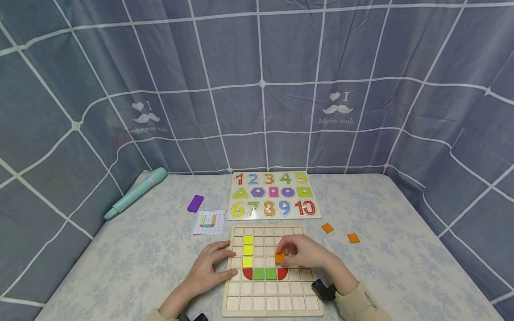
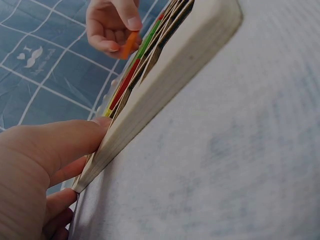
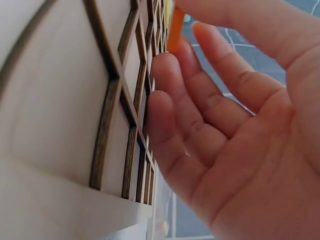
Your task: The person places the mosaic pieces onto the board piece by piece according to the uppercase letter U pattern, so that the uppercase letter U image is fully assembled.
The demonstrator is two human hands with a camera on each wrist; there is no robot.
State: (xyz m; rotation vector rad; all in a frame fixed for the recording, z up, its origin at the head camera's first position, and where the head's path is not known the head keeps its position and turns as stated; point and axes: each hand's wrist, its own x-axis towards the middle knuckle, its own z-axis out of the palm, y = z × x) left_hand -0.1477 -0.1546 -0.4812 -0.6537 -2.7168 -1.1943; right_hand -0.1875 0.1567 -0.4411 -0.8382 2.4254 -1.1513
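A wooden grid board [image 1: 252,303] lies on the table. Set in its cells are several yellow square tiles [image 1: 247,250] in a column, with two green square tiles [image 1: 259,273] below, between two red rounded tiles [image 1: 282,273]. My right hand [image 1: 307,252] pinches an orange square tile [image 1: 279,257] between thumb and fingers over the board, just above the right red tile. In the left wrist view, the orange tile [image 2: 130,44] is tilted on edge. My left hand [image 1: 206,269] rests with thumb and fingertips against the board's left edge.
Two loose orange tiles [image 1: 327,228] lie right of the board. A pattern card [image 1: 208,222] and a purple block [image 1: 195,203] lie to the left. Behind stands a number-and-shape puzzle [image 1: 275,196]. A teal stick-shaped object [image 1: 135,193] lies at the far left, near the curtain [image 1: 225,111].
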